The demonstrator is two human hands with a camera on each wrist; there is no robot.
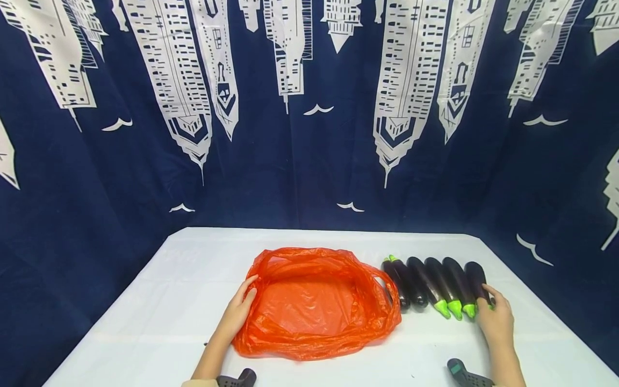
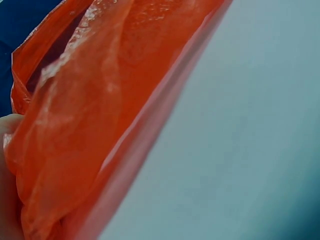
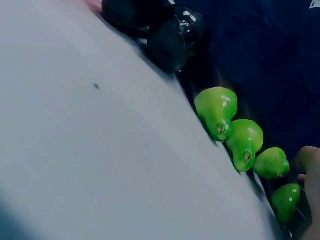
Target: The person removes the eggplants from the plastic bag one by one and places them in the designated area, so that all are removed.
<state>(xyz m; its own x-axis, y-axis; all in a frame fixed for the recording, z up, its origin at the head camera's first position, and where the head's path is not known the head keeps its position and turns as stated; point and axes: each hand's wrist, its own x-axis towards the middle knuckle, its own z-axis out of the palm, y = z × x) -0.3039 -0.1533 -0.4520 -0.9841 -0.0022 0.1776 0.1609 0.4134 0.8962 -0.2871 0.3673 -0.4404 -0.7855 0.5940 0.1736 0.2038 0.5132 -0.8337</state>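
An orange-red plastic bag [image 1: 304, 306] lies with its mouth spread wide in the middle of the table. My left hand [image 1: 238, 312] holds the bag's left rim; in the left wrist view most of that hand is out of frame beside the crinkled plastic. To the right of the bag, several dark purple eggplants [image 1: 437, 279] with green caps lie side by side. At the end of this row, my right hand [image 1: 495, 317] grips the rightmost eggplant [image 1: 475, 277] near its lower end. Green caps [image 3: 216, 111] face the right wrist camera, and the fingers are at the last one.
The white table [image 1: 159, 301] ends at the back against a dark blue curtain [image 1: 290, 177] printed with white buildings. A loop handle [image 1: 384, 274] of the bag overlaps the leftmost eggplants. Each wrist wears a dark device [image 1: 466, 374].
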